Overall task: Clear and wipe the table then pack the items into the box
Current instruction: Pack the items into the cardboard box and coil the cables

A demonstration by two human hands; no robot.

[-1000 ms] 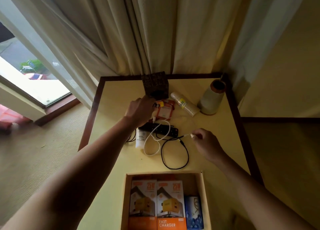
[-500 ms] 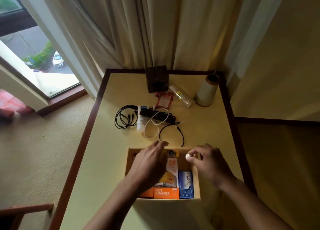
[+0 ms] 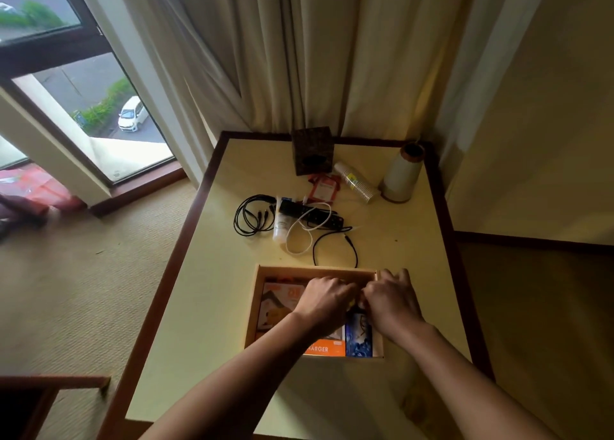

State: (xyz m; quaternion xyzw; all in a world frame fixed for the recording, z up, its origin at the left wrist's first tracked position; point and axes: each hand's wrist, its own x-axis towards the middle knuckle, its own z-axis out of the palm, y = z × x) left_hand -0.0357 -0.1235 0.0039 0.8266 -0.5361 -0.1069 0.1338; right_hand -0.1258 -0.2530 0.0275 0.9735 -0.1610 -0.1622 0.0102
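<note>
Mid-packing, the left hand [image 3: 327, 302] and right hand [image 3: 392, 302] dip into the box [image 3: 255, 307], their grip hidden from me; next, the cables [image 3: 255, 214] need gathering.

You face cream curtains [image 3: 299, 57] hanging in a corner — daylight comes through the window [image 3: 66, 74] at your left, beige carpet [image 3: 83, 290] below, a pale wall [image 3: 531, 107] at your right.

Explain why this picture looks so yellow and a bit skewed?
Head view: warm, dim room light tints the table yellow; the window is bright with daylight; the wide lens splays the table's edges; the left hand and right hand over the box look soft.
</note>
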